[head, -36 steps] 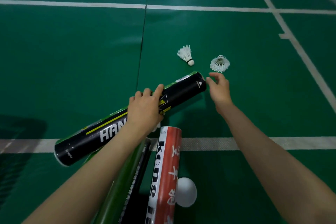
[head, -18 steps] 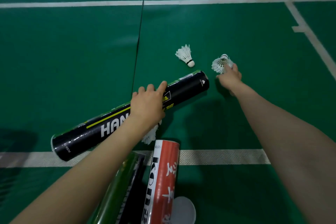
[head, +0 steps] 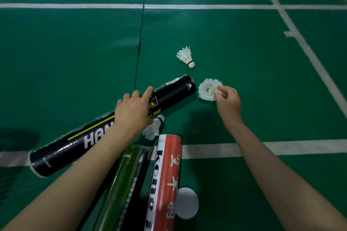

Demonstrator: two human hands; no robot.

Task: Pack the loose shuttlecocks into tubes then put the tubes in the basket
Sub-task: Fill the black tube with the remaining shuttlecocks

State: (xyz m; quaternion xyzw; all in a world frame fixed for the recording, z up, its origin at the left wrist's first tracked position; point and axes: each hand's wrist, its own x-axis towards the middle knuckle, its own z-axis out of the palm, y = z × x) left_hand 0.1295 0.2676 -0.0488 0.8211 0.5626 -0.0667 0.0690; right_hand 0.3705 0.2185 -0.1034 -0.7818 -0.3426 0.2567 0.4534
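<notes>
**Right hand pinches shuttlecock at black tube's far end**

Left hand point(head: 134, 110) grips the black tube point(head: 172, 93), fingers curled over its middle. White letters "HAN" show on it; the rest is hidden by the wrist, and the small print near the end is too small to read.

Right hand point(head: 228, 101) pinches a shuttlecock point(head: 207, 90) by its feathers, just beside the tube's far end, with the open skirt facing the camera.

Second shuttlecock point(head: 185, 56) lies on the green floor point(head: 75, 62) beyond the tube. A third point(head: 154, 129) is partly under the left hand.

The red-and-white tube point(head: 167, 174) reads "kong" and has white characters on the red. A green tube point(head: 122, 184) lies beside it, and a white cap point(head: 186, 202) is on its right.
</notes>
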